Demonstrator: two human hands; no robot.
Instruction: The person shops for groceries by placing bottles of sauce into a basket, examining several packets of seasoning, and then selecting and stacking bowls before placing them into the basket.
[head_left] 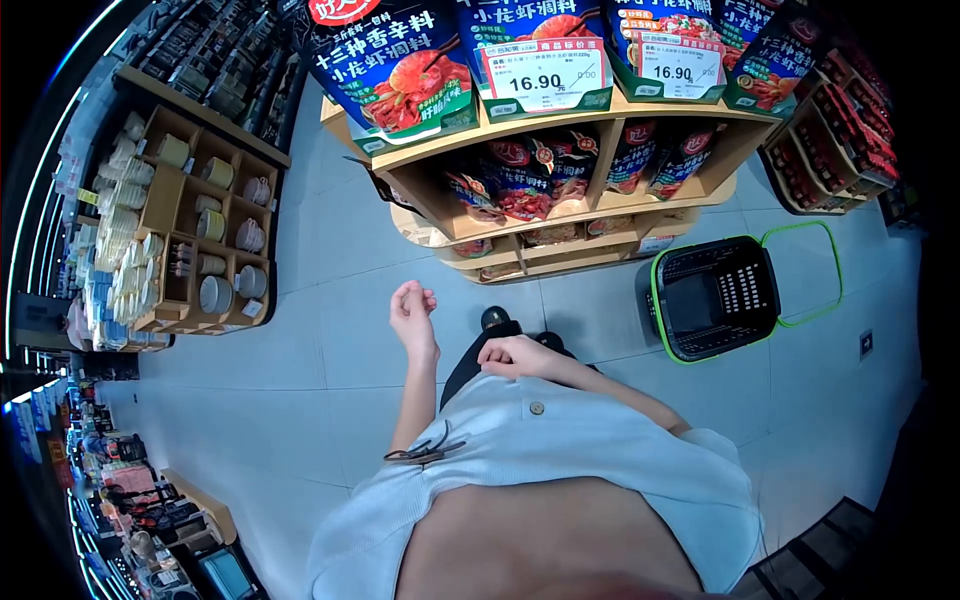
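Observation:
My left hand (412,315) is held out over the floor in front of the shelf, its fingers loosely bent and apart, with nothing in it. Close to my waist hangs my right hand (510,355), back up, fingers slackly curved and no object visible in them. Ahead of both hands stands a wooden display shelf (550,125). Blue and green crayfish seasoning pouches (395,80) line its top, behind price cards (540,78) reading 16.90. More pouches (525,180) sit on the level below. Neither hand touches the shelf.
A black shopping basket (690,345) with a green rim rests on the floor at right, its handle (835,275) folded outward. At left is a wooden rack (165,210) with cups and bowls. Another shelf (835,135) with red packages stands at far right.

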